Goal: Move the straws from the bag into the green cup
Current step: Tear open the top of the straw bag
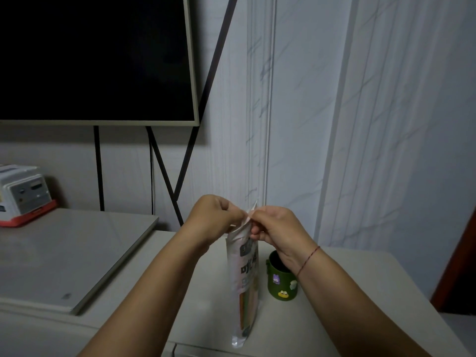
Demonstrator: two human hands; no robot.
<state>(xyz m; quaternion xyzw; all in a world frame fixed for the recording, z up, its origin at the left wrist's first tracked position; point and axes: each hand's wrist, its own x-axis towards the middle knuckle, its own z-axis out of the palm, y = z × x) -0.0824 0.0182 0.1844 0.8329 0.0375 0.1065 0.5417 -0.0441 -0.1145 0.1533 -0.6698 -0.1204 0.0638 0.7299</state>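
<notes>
Straws [244,309] stand upright in the bag [244,274], directly below the left hand [215,215] and right hand [277,228] pinching its top, green cup [282,283] just right of the bag.

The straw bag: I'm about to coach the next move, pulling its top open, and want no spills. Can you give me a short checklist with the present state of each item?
1. Bag stands upright on the table: ok.
2. Left hand and right hand both pinch the bag's top edge: ok.
3. Bag top open: cannot tell, fingers cover it.
4. Straws still inside the bag: ok, visible low through the clear part.
5. Green cup upright, beside the bag on its right: ok.
6. Cup mouth unobstructed: not ok, the right wrist is in front of it.
</notes>
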